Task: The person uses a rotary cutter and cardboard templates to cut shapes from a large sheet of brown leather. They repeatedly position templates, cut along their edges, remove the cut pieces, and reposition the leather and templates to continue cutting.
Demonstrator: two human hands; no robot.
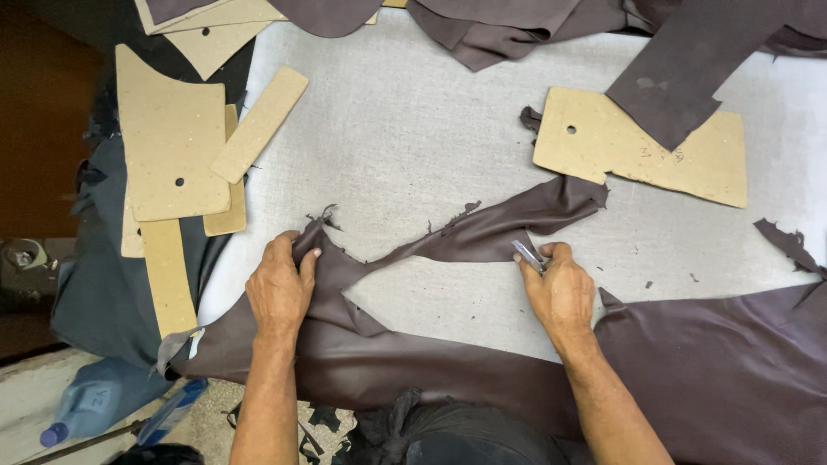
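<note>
Brown leather hide (448, 362) lies flat on the grey surface (413, 129). Left hand (280, 288) fingers press together, pinning the edge taut; right hand (560, 288) fingers pinch a small blade (527, 255) at the cut strip.

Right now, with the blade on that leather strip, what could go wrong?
1. The right hand holds a small metal blade close to its own fingers; a slip might nick them.
2. The left hand pins the dark brown leather by a ragged, narrow neck; tension could tear it there.
</note>
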